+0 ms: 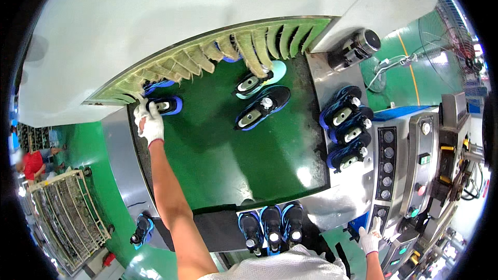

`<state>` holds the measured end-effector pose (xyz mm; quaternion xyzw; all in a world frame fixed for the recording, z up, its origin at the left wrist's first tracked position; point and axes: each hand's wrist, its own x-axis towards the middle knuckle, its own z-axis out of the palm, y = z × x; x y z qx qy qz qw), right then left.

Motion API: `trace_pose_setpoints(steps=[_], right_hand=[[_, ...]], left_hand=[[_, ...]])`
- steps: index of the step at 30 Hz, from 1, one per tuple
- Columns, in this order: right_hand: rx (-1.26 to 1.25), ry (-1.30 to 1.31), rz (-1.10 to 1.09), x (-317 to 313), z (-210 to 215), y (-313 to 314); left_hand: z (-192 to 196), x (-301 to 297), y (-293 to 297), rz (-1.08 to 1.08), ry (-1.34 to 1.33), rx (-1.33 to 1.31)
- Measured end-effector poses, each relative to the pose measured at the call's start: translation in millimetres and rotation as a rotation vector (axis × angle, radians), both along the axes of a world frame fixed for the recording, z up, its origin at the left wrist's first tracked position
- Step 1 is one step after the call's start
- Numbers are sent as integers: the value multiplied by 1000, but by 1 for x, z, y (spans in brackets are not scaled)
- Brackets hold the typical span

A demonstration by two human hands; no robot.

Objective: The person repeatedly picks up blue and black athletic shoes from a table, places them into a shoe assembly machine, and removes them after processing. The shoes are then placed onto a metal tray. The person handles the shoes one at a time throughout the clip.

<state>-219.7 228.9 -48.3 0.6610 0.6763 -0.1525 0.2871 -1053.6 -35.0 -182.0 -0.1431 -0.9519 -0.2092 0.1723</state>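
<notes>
My left hand (pixel 150 122), in a white glove with bare skin showing, reaches across to the left side of the green conveyor belt. Its fingers close around the near end of a black-and-blue sneaker (pixel 167 106) lying there. Another blue shoe (pixel 158 87) is partly under the strip curtain just beyond. At the lower right, my right hand (pixel 370 237), also gloved, is beside the grey control machine. Its thumb and fingers are spread, and I see nothing between them. Two more sneakers, one with a mint sole (pixel 277 72) and one black-and-blue (pixel 263 108), rest on the belt's right half.
A fringed green curtain (pixel 218 52) hangs from the white machine hood. Several sneakers (pixel 345 129) line the right metal ledge, below a dark steel flask (pixel 354 50). Three shoes (pixel 272 225) sit at the near edge, one (pixel 141 229) at the left corner. A fan (pixel 451 36) stands far right.
</notes>
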Motion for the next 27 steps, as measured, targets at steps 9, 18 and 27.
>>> trace_pose_setpoints(steps=[9,18,27], right_hand=[[-112,343,57,-48,19,-31],[292,735,785,-137,23,-70],[21,1175,-446,40,90,-63]], left_hand=[[8,140,-32,-97,-143,102],[138,444,99,-912,-620,126],[258,676,230,-1954,-795,214]])
